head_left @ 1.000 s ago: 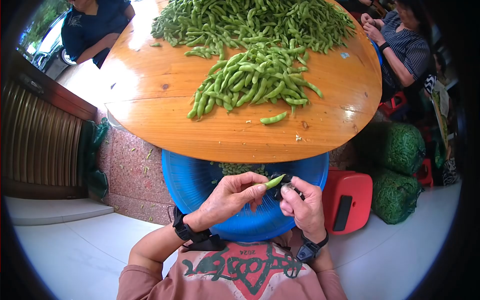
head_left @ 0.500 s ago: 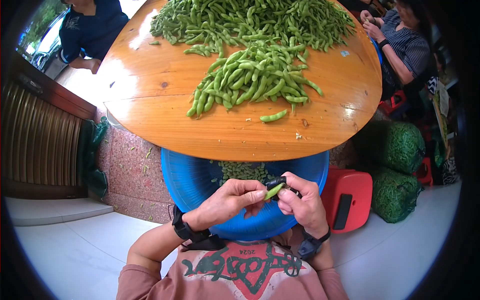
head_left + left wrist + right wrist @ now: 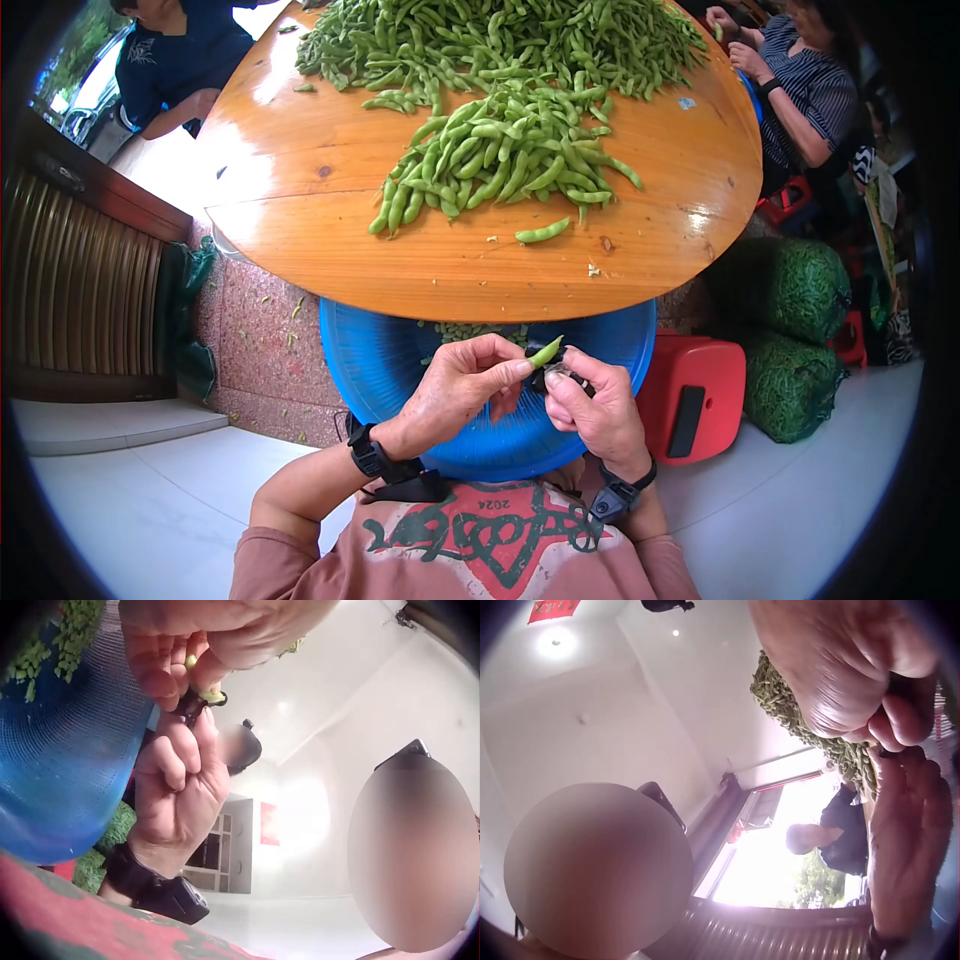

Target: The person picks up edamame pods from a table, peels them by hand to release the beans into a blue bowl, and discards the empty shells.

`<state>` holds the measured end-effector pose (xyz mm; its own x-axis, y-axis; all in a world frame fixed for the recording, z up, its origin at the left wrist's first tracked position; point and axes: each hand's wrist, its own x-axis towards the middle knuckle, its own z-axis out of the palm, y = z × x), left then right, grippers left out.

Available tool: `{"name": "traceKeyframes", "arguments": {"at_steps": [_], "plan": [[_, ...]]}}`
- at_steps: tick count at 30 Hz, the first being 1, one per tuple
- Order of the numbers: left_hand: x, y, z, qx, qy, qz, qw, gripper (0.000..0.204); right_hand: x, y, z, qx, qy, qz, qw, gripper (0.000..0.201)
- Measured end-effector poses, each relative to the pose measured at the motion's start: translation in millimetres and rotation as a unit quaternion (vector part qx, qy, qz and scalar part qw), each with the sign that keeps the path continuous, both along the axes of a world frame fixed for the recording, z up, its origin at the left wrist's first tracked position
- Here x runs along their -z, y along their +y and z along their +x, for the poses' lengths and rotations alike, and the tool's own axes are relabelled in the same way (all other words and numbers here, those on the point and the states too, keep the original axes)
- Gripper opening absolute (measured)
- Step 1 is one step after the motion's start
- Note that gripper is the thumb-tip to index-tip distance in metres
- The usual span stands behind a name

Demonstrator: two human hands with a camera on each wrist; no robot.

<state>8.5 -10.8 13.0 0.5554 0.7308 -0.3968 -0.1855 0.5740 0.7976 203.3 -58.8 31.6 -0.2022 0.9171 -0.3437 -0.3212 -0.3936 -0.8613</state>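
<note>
Over the blue basin point(image 3: 375, 375), my left hand point(image 3: 450, 388) pinches a green pod point(image 3: 545, 353) between thumb and fingers, its tip pointing up and right. My right hand point(image 3: 600, 410) grips a small black tool point(image 3: 568, 378) beside the pod. In the left wrist view the dark tool point(image 3: 192, 705) lies between both hands' fingertips, against the green pod point(image 3: 213, 697). The right wrist view shows both hands close together, the contact mostly hidden. Shelled beans point(image 3: 455, 331) lie in the basin.
A wooden table point(image 3: 330, 240) bears large heaps of pods point(image 3: 500, 150) and a single pod point(image 3: 543, 232) near its front edge. A red stool point(image 3: 715, 400) and green net sacks point(image 3: 790, 385) stand at the right. Two people sit at the table's far sides.
The pod turned towards the right hand and was partly covered by it half a second ago; now it points up again, and both hands sit slightly further left.
</note>
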Motion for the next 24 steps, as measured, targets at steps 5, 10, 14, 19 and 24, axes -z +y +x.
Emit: {"name": "traceKeyframes", "arguments": {"at_steps": [5,10,14,19,24], "plan": [[4.9,-5.7,1.7,-0.007,0.022,0.037,0.999,0.016,4.0,1.0,-4.8,0.017,-0.078,0.04,0.996,0.007],[4.9,-2.1,-5.3,0.037,-0.081,-0.075,0.993,0.014,4.5,6.0,8.0,-0.026,-0.103,0.104,0.989,0.007],[8.8,-1.4,-4.4,0.083,-0.085,-0.063,0.991,0.016,9.1,3.3,12.0,-0.035,-0.018,0.006,0.999,0.008],[11.3,-0.8,3.3,0.06,0.143,0.164,0.974,0.02,13.0,-1.2,-2.6,-0.037,-0.181,0.117,0.976,0.007],[-10.9,3.6,-4.3,0.146,0.279,0.397,0.862,0.019,18.4,-2.5,-1.3,-0.029,-0.251,0.161,0.954,0.008]]}}
